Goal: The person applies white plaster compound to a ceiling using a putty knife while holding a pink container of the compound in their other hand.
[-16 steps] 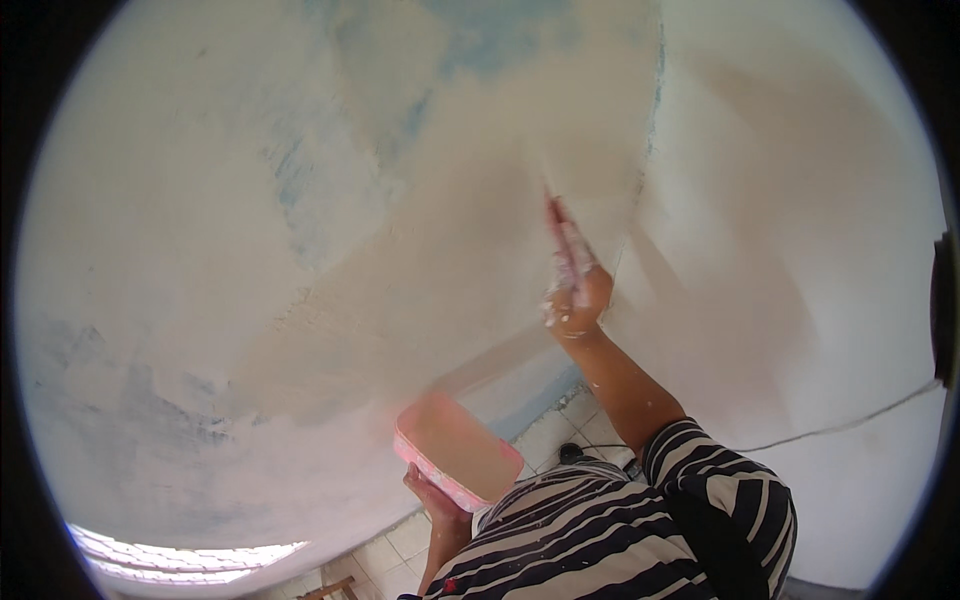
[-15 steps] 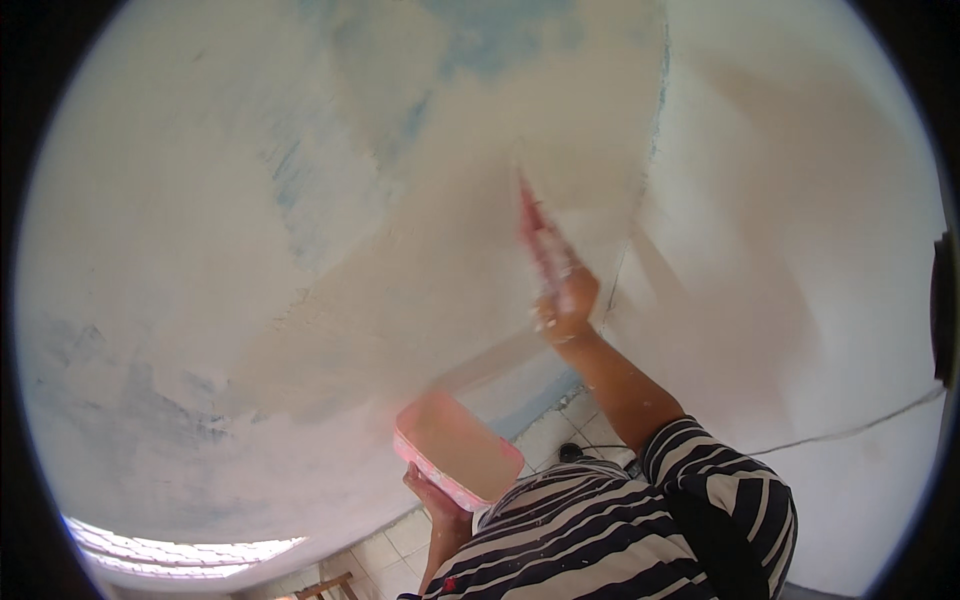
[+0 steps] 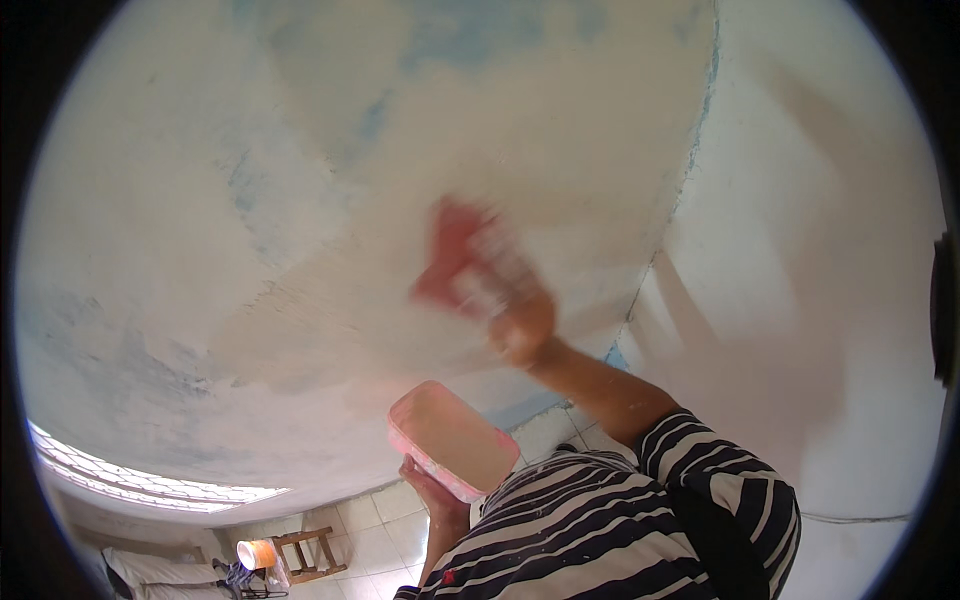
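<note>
My right hand (image 3: 523,325) is closed around a red putty knife (image 3: 455,255), blurred by motion, with its broad blade turned toward the plastered wall (image 3: 350,240). Whether the blade touches the wall I cannot tell. White smears show on the tool near my fingers. Low in front of my body, my left hand (image 3: 438,490) grips a pink rectangular tub (image 3: 425,462) from its side and underneath. Smooth beige filler (image 3: 455,440) lies inside the tub. The wall carries beige and whitish coats, with blue patches showing through higher up.
A white side wall (image 3: 800,300) meets the plastered wall at a corner on the right. Pale floor tiles (image 3: 375,520) show below. At lower left are a wooden stool (image 3: 312,553), an orange and white bucket (image 3: 256,554) and a bright grilled window (image 3: 150,483).
My right hand has swung left and slightly down, and the putty knife now shows its broad face instead of its edge. The view has shifted, bringing the stool and bucket into sight.
</note>
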`<state>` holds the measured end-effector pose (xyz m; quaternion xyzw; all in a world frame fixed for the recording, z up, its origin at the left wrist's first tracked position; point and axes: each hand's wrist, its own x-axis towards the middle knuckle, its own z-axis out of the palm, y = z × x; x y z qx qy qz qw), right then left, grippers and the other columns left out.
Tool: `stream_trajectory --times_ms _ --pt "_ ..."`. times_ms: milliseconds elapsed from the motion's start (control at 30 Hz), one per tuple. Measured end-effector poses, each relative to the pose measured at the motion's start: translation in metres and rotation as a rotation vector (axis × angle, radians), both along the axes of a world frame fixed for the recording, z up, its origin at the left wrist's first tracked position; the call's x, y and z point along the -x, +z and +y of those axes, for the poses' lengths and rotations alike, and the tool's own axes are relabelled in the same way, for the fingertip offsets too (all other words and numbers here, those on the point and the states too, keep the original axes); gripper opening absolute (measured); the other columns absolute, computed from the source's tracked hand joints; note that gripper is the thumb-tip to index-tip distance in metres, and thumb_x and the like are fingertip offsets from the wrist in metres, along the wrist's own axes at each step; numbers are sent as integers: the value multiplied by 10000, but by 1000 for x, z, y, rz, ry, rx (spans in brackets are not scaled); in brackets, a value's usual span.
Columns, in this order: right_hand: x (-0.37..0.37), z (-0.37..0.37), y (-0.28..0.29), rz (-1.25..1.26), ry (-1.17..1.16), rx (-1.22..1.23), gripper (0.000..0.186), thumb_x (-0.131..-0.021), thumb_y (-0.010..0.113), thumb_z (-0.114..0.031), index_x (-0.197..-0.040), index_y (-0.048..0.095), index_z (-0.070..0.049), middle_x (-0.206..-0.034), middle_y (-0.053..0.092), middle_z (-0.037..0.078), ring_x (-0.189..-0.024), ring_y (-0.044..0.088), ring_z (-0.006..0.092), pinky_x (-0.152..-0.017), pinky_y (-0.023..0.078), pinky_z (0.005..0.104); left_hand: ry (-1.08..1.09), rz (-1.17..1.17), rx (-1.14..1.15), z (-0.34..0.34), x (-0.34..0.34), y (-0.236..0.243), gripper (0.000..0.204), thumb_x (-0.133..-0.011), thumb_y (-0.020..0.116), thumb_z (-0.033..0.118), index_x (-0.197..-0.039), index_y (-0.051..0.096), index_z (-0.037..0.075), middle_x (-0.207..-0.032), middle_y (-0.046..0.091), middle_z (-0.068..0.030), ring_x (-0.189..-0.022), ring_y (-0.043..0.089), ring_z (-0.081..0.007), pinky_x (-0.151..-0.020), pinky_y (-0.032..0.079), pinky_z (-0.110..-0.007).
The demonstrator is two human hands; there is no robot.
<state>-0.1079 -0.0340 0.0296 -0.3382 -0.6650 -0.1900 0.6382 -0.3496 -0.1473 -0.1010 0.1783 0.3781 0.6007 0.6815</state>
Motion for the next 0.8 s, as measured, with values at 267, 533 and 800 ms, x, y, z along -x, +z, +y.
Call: stream_trajectory --times_ms 267,533,800 --pt "3 -2 -37 21 165 -142 474 -822 650 -133 -1295 613 -143 -1468 477 133 -1312 496 372 -991 493 425 112 -46 64 -7 20 13 591 -961 270 525 -1352 452 121 -1315 532 -88 -1195 534 -295 -989 455 -451" --pt "55 -19 -20 -179 303 69 465 -802 627 -132 -1263 645 -192 -1454 500 103 -1336 481 331 -1041 457 430 59 39 42 4 28 16 584 -965 279 523 -1346 455 118 -1288 542 -81 -1184 539 -287 -966 467 -446" --pt "-97 -6 -30 458 293 -158 341 -907 526 -105 -1224 606 -8 -1295 618 116 -808 552 108 -595 436 231 -38 -5 63 -10 30 18 628 -967 320 549 -1415 390 114 -1402 467 -81 -1274 461 -307 -1049 385 -467"
